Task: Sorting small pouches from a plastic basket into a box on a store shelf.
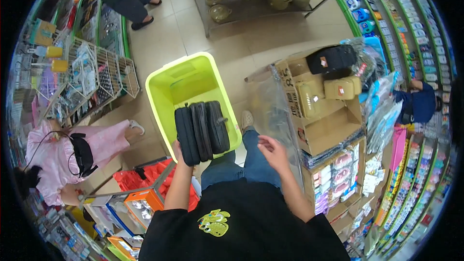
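My left hand (178, 153) is at the left side of a row of three black zip cases (201, 133), its fingers mostly hidden behind them. The cases stand side by side over the near part of a lime-green plastic bin (180, 64). How far down they rest inside it, I cannot tell. My right hand (274, 153) is empty, fingers apart, between the bin and a cardboard box (332, 135). In that open box lie a black case (330, 60) and two tan cases (311, 97).
A metal rack (241, 14) with pots stands ahead. Wire baskets (96, 75) and a person in pink (92, 150) are at the left. Plastic-wrapped goods (382, 111), another person (418, 102) and stocked shelves are at the right. Red bags (133, 180) lie near my left arm.
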